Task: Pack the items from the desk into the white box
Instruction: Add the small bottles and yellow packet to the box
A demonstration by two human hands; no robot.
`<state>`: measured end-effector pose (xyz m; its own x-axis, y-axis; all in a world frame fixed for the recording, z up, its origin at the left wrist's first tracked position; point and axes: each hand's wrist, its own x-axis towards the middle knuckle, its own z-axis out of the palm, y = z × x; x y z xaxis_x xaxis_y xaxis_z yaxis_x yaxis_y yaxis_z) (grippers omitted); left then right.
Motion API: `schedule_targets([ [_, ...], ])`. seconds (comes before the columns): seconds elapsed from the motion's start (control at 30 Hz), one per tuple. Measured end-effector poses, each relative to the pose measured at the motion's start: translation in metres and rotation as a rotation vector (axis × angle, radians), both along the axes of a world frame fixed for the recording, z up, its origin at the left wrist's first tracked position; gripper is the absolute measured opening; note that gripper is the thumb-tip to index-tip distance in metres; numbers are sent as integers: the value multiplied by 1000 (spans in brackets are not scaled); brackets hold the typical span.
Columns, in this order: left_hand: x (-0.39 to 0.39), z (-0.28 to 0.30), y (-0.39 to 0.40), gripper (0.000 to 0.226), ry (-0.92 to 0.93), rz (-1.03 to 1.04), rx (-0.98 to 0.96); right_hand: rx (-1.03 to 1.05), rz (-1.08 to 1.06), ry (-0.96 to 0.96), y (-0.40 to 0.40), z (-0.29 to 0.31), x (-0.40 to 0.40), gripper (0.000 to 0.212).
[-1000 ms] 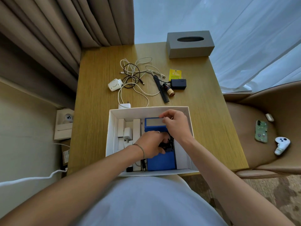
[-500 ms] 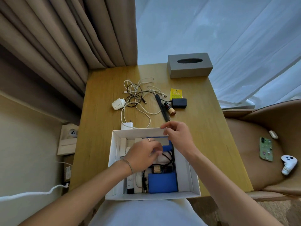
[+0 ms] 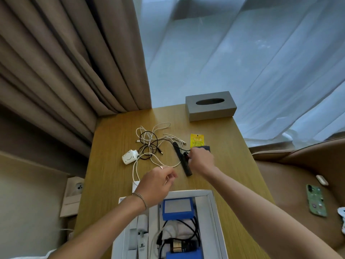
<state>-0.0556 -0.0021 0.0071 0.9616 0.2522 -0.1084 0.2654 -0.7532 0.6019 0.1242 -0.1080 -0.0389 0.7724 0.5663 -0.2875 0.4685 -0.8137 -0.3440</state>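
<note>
Leftmost, brown curtains (image 3: 65,62) are seen filling the upper left of the frame, with a wall socket (image 3: 74,189) below them at the left edge of the wooden worktop (image 3: 112,174). A white charger (image 3: 129,157) is found left of centre, joined to a tangle of white and black cables (image 3: 151,143) spread just to its right. Lower centre, the white box (image 3: 214,212) is seen open at the near edge, holding a blue case (image 3: 177,208), black cords and white packets. The left hand (image 3: 158,182) is held above the box's far rim, fingers loosely curled and nothing gripped. A black comb (image 3: 182,159) lies diagonally at centre. Just right of it, the right hand (image 3: 201,161) is closed on a small dark item (image 3: 185,155), which cannot be identified. A yellow packet (image 3: 197,140) lies just beyond that hand. A grey tissue box (image 3: 211,105) stands at the far edge. A green phone (image 3: 316,200) rests on the tan seat (image 3: 289,184) at far right.
</note>
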Motion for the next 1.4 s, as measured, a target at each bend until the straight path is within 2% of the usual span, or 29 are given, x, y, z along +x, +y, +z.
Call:
schedule_targets([
  [0.17,11,-12,9,14,101,-6,34,-193,181,-123,10,-22,4,23],
  [0.27,17,-21,18,13,127,-10,34,-187,245,-138,18,-35,6,27],
  [0.33,23,-27,24,13,135,-3,44,-122,255,-96,20,-36,7,19],
  [0.4,31,-32,29,14,151,21,37,13,193,-16,17,-33,11,2],
  [0.53,62,-40,33,16,117,140,-3,412,-65,203,1,-13,30,30],
  [0.63,94,-45,27,18,95,220,-30,658,-281,324,-17,1,48,35],
  [0.7,119,-52,22,20,86,269,-73,746,-380,411,-28,1,60,35],
  [0.87,190,-71,10,28,143,306,-118,792,-560,477,-47,-11,85,41],
  [0.97,228,-82,6,31,215,339,-61,890,-623,581,-57,-19,95,34],
  [1.0,239,-86,6,32,242,356,-29,911,-624,623,-61,-20,98,33],
  [1.1,262,-97,7,40,324,392,53,932,-558,717,-72,-24,104,55],
  [1.17,270,-104,4,50,373,392,118,918,-522,737,-78,-26,107,61],
  [1.3,281,-114,-3,58,432,317,232,876,-492,731,-86,-26,102,54],
  [1.4,293,-115,-2,57,482,250,204,864,-462,723,-91,-21,96,49],
])
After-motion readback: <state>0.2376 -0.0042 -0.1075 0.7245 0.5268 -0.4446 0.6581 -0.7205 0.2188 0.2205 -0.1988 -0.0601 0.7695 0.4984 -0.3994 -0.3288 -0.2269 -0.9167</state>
